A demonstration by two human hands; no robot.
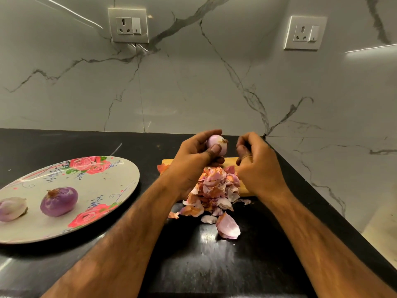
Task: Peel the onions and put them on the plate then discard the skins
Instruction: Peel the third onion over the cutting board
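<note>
The left hand [193, 161] grips an onion [216, 144] above the skins [214, 190]; the right hand [256, 165] curls just beside it. Whether it pinches anything is unclear.

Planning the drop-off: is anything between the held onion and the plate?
Nothing visible. Only bare counter separates the onion in the left hand from the plate, free on the side facing it.

A black countertop [64, 145] carried a floral plate [96, 183] at the left and a wooden cutting board [169, 162] near the back wall. A heap of onion skins [214, 190] spilled off the board onto the countertop.
</note>
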